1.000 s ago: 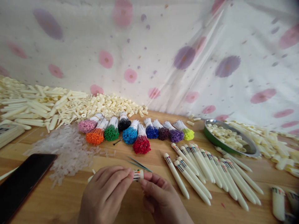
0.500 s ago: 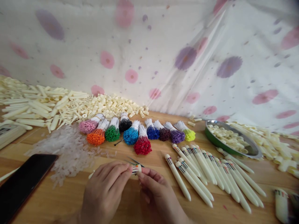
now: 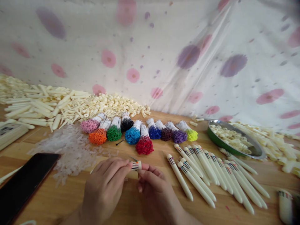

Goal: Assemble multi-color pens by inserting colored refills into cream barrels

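Between my hands is a cream multicolour pen (image 3: 135, 165), its slotted top end with coloured sliders showing. My left hand (image 3: 106, 181) is closed around its body, which the fingers mostly hide. My right hand (image 3: 154, 182) has its thumb and forefinger closed at the pen's top end. Just beyond the hands, bundles of refills with coloured tips stand in a row, the red bundle (image 3: 143, 142) nearest. To the right lie several cream multicolour pens (image 3: 199, 184) side by side, sliders facing away from me.
A green-sided metal dish (image 3: 219, 143) holds slotted cream parts at the right. Cream pen parts (image 3: 70, 101) are heaped along the back left. Clear little tubes (image 3: 70, 153) lie in a pile beside a black phone (image 3: 25, 184). A spotted curtain (image 3: 140, 40) hangs behind.
The view has shifted slightly. Both hands keep the pen in nearly the same place, and the pen's top end has tipped up a little.
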Demonstrator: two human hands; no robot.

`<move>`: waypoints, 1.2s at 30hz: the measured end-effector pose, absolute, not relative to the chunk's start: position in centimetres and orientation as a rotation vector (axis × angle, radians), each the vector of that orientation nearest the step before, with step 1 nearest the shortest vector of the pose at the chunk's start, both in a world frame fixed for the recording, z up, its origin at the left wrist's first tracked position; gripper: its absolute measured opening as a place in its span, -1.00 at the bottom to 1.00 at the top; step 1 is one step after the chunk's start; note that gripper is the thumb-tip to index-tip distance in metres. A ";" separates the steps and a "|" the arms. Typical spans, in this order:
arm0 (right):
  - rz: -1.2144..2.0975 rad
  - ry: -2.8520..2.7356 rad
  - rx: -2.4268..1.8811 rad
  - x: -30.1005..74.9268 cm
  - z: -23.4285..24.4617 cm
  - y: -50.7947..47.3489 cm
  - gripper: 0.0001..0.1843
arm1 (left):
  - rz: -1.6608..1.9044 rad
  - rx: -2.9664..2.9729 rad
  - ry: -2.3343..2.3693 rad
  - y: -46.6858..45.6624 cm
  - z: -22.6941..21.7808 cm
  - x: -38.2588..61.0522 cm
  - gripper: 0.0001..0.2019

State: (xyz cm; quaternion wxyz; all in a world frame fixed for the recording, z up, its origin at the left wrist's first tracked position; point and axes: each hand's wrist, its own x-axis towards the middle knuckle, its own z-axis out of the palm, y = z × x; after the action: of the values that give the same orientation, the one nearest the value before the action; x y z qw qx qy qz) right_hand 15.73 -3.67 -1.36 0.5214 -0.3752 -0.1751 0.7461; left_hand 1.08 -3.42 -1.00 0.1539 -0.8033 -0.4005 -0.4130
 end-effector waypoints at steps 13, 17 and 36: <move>1.736 -0.395 -0.896 15.2 -1.3 -3.7 -0.71 | -1.148 -2.297 -1.162 -3.5 -1.1 1.4 -0.81; 1.728 -0.393 -0.885 15.2 -1.2 -3.6 -0.73 | -1.169 -2.310 -1.179 -3.5 -1.0 1.4 -0.81; 1.702 -0.483 -0.936 15.2 -1.3 -3.1 -0.63 | -1.145 -2.269 -1.220 -3.5 -1.2 1.6 -0.80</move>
State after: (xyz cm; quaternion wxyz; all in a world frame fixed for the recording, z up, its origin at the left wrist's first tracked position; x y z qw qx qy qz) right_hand 15.25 -3.15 -1.35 0.5397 -0.3936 -0.2032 0.7159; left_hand 1.61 -3.46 -1.16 0.1604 -0.7945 -0.4271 -0.4009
